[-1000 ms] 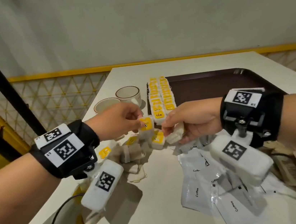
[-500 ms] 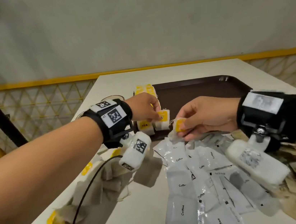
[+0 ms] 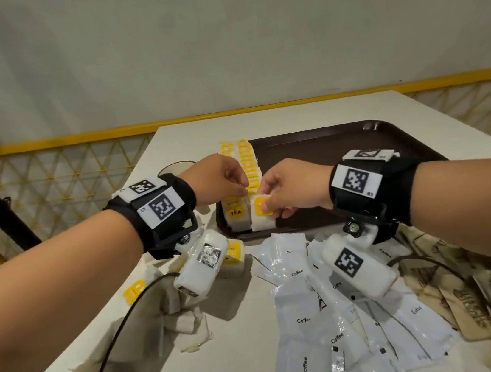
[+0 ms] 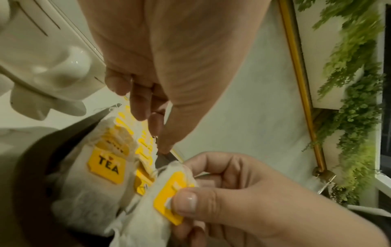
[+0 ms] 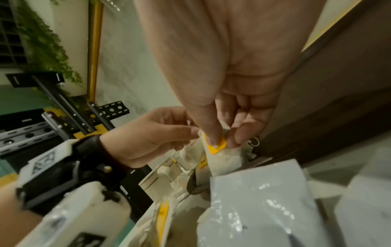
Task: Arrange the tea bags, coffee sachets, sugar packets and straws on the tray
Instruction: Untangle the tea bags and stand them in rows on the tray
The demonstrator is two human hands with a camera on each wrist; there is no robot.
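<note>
**Seating a tea bag at the near end of the tray's second row**

Head view: right hand [image 3: 296, 190] pinches a tea bag [image 3: 262, 215] by its yellow tag, bag hanging over the near left corner of the brown tray [image 3: 343, 154]. Left hand [image 3: 221, 179] sits at the two rows of tea bags [image 3: 246, 167] on the tray's left side, fingers curled down onto the tags; whether it pinches one, cannot tell here. Coffee sachets [image 3: 308, 361] lie loose on the table [image 3: 229, 359] near the tray; brown packets at right, off the tray.

Left wrist view: left fingertips [image 4: 137, 107] press lightly on the row's tags, nothing gripped. Right thumb sits on the held bag's tag, just beside the front bag marked TEA [image 4: 105, 167].

Right wrist view: thumb and fingers narrow on the tag, bag body drooping.

To do well, probably: lower the bag flat, overlapping the row's last one, tag up, aligned with the TEA bag; keep the left hand steadying the row so it doesn't shift; release only once seated.
</note>
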